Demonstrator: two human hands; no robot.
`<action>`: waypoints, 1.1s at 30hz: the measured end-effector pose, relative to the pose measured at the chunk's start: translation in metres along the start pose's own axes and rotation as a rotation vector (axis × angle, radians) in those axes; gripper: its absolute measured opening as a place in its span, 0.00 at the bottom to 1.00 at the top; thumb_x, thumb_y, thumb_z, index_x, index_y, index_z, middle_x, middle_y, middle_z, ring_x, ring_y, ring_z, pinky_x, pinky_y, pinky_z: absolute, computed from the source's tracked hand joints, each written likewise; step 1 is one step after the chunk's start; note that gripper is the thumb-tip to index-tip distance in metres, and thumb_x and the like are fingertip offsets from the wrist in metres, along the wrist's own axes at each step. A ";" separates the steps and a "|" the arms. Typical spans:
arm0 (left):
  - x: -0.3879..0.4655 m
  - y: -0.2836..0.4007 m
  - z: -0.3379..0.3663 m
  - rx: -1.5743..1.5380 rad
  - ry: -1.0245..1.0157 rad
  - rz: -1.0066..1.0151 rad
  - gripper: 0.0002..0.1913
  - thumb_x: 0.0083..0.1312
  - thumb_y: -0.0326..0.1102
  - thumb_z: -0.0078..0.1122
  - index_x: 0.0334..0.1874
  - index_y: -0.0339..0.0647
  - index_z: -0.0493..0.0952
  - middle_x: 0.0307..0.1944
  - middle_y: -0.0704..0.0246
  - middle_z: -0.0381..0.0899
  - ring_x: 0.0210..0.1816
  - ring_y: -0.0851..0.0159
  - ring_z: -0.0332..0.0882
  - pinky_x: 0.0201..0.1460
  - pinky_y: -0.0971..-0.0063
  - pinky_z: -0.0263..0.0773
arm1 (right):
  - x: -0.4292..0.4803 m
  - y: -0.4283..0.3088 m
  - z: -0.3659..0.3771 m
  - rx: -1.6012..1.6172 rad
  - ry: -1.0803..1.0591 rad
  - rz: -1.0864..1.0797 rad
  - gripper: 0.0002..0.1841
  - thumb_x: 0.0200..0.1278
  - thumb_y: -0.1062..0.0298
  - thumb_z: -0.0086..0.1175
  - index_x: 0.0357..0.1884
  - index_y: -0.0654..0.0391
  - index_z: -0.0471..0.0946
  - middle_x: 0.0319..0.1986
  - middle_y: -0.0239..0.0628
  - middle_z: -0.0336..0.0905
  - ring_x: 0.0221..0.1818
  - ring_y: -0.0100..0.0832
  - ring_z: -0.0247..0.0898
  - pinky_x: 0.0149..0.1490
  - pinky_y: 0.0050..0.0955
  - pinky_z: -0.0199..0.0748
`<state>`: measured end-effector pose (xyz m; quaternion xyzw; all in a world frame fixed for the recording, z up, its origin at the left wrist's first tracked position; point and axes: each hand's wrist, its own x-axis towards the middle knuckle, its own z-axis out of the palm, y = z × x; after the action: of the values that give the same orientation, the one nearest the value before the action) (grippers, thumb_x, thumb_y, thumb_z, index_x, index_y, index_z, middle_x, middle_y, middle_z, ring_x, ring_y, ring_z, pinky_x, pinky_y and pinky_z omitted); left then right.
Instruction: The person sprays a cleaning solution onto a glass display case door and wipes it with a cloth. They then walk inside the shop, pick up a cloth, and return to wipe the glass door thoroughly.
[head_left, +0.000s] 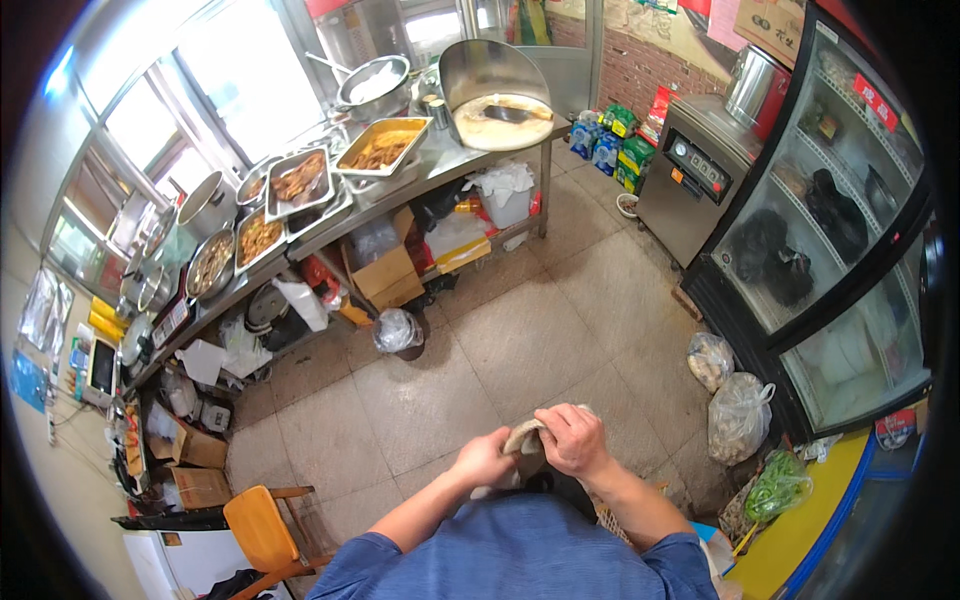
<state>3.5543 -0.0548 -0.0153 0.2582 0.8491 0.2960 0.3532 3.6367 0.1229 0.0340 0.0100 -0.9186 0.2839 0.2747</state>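
A beige cloth (523, 436) is held in front of my body, low in the view. My left hand (484, 459) grips its left side, thumb on top. Close by on the right, my right hand (574, 441) is closed on the other side of the cloth, fingers curled. The cloth's lower part hangs behind the hands and is partly hidden. Farther ahead, a cleaver (510, 114) lies on a round white board (480, 133) with a curved metal guard (495, 71) behind it. Trays of cooked food (381, 150) stand to its left on the metal counter.
Across the floor stands a steel counter (442, 176) with boxes on its lower shelf. A lined bin (397, 334) is before it. At right are a glass-door refrigerator (817, 187), a steel machine (690, 187) and filled plastic bags (739, 420). A wooden chair (262, 529) stands lower left.
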 end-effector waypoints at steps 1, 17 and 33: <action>0.024 0.009 -0.005 -0.145 0.047 -0.018 0.17 0.59 0.44 0.56 0.49 0.47 0.76 0.42 0.56 0.82 0.45 0.48 0.79 0.46 0.57 0.73 | 0.024 0.016 -0.010 0.000 -0.009 -0.025 0.11 0.48 0.72 0.59 0.37 0.54 0.78 0.31 0.36 0.77 0.31 0.39 0.77 0.37 0.35 0.76; 0.456 0.183 -0.063 -1.067 0.044 0.397 0.22 0.72 0.31 0.35 0.68 0.41 0.63 0.57 0.64 0.75 0.57 0.64 0.72 0.61 0.68 0.67 | 0.205 0.402 -0.008 0.506 0.005 0.912 0.32 0.65 0.51 0.54 0.62 0.64 0.65 0.55 0.42 0.70 0.60 0.37 0.65 0.62 0.35 0.64; 0.801 0.351 -0.184 -0.127 -0.187 0.348 0.34 0.55 0.48 0.64 0.63 0.42 0.67 0.38 0.62 0.82 0.41 0.53 0.81 0.43 0.62 0.74 | 0.495 0.743 -0.021 1.450 0.028 1.349 0.20 0.69 0.53 0.48 0.50 0.59 0.74 0.41 0.38 0.79 0.42 0.34 0.77 0.48 0.33 0.74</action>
<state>3.0014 0.6480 -0.0268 0.4043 0.7349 0.3804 0.3896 3.0973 0.8252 -0.0822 -0.3529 -0.3321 0.8747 -0.0063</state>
